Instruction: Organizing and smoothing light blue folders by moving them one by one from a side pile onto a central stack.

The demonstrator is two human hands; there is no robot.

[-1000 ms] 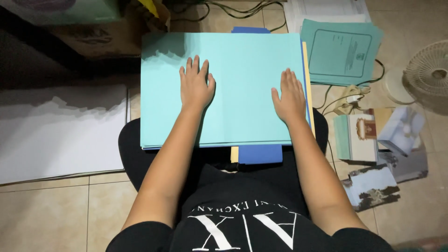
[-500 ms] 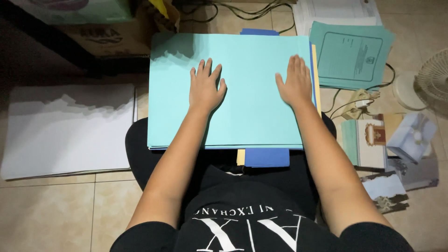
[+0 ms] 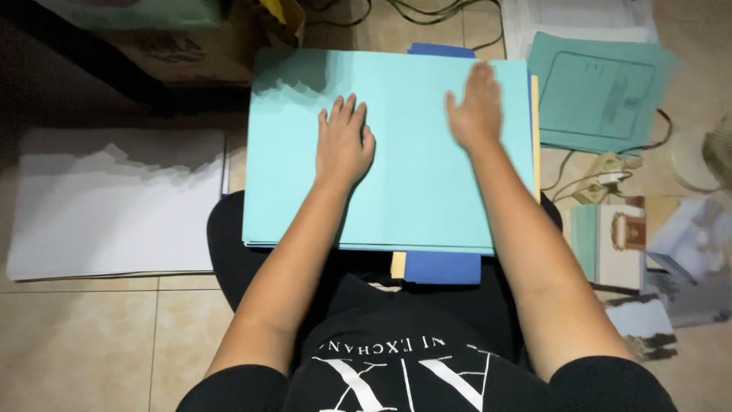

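A large light-turquoise sheet (image 3: 412,183) lies on top of a stack of paper on my lap. My left hand (image 3: 345,141) rests flat on its middle, fingers spread. Blurred by motion, my right hand (image 3: 476,107) lies flat near the sheet's upper right corner. A blue folder (image 3: 442,267) and a yellow sheet's edge (image 3: 535,130) stick out from under the stack.
White paper sheets (image 3: 114,206) lie on the tiled floor at left. A stack of teal folders (image 3: 598,91) sits at upper right over white papers. A white power strip with cable (image 3: 602,179), booklets and photos (image 3: 656,252) lie at right. A cardboard box (image 3: 183,46) stands at the back.
My right hand has slid up the turquoise sheet toward its far right corner. My left hand stays flat in the middle. The camera view has shifted slightly.
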